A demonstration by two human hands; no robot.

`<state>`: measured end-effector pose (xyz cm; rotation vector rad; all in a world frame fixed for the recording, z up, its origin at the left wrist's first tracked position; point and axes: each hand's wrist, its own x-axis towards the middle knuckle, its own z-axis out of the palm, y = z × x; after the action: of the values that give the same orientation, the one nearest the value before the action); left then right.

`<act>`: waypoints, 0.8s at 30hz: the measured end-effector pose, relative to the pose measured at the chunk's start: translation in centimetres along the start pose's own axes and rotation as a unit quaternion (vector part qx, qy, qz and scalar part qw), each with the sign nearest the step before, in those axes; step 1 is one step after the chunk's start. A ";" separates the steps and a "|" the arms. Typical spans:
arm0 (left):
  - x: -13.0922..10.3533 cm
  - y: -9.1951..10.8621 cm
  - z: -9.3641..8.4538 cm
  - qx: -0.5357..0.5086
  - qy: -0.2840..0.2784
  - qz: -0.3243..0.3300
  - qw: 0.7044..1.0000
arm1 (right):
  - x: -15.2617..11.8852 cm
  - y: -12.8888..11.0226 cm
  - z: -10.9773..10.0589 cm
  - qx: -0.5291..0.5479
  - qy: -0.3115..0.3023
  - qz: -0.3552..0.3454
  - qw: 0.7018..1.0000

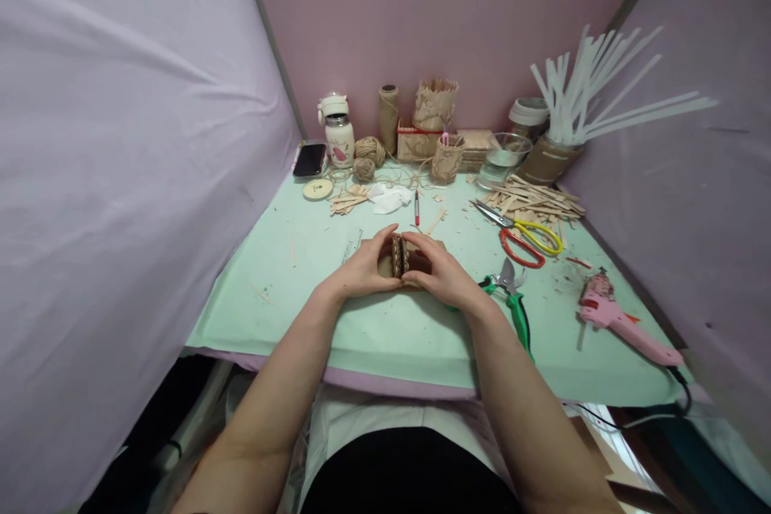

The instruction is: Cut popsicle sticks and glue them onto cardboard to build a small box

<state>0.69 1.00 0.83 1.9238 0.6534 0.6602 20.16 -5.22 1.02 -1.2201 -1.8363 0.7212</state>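
Note:
Over the middle of the table, my left hand (362, 269) and my right hand (444, 273) curve toward each other with fingertips nearly meeting. Between them stands a small brown craft piece (396, 257) with a corded, twine-like trim, gripped from both sides. It appears as two upright halves with a dark gap between; whether they are joined I cannot tell. My palms and fingers hide much of it. Just beyond my fingers lies a red-and-dark pen (417, 209). Green-handled pruning shears (518, 313) lie beside my right forearm, partly covered by it.
Scissors (524, 237) and a pink glue gun (626, 329) lie to the right, its cord off the table edge. Popsicle sticks (536, 199) are heaped behind. White glue sticks (578, 96), a clear water bowl (504, 161), twine balls (369, 152) and a bottle (338, 136) line the back.

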 end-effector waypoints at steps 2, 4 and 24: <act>0.0 0.0 -0.2 0.009 -0.001 -0.003 1.000 | -0.1 0.2 0.0 -0.010 0.005 0.000 1.000; -0.1 0.0 -0.4 0.023 -0.002 -0.005 1.000 | -0.3 0.4 -0.1 -0.014 0.009 0.004 1.000; -0.7 1.9 -2.0 0.006 -0.012 -0.075 0.997 | -1.3 0.8 -1.8 -0.017 0.023 0.044 0.999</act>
<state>-0.86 1.01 3.22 1.8706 0.7799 0.5402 22.38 -6.11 0.96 -1.3362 -1.7732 0.7061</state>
